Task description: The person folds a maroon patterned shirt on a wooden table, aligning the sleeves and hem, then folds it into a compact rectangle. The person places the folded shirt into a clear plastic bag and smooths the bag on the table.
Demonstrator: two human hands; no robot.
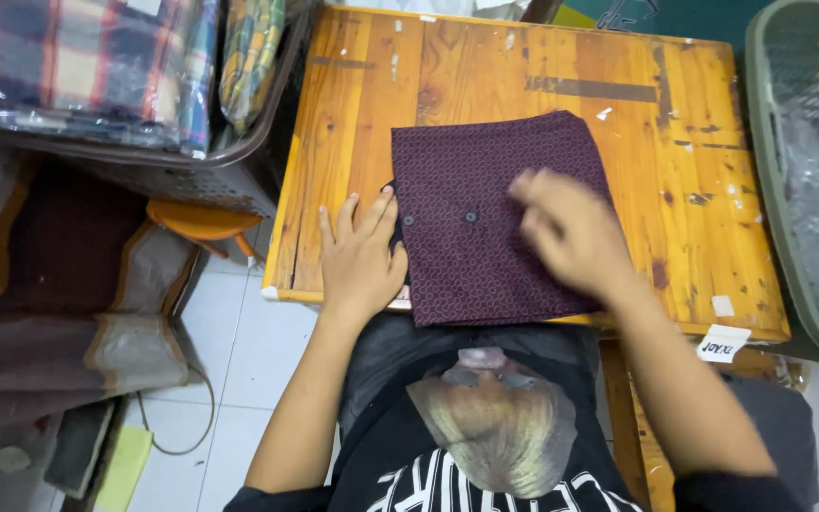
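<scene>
Head view: folded maroon patterned garment (495, 213) lying flat near the front edge of the orange wooden table (694, 123) — looks soft, light, floppy, so best taken by a folded edge or corner. Left hand (360, 254) open, fingers spread, flat at the cloth's left edge; right hand (569, 230) blurred over the cloth, loosely open, gripping nothing.

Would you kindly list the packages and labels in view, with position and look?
Paper label: white slip hanging off the wooden table at its near right corner.
Plastic-wrapped plaid fabric pack: top left, in a brown basket.
Clear plastic wrap: inside the green basket, right.
</scene>
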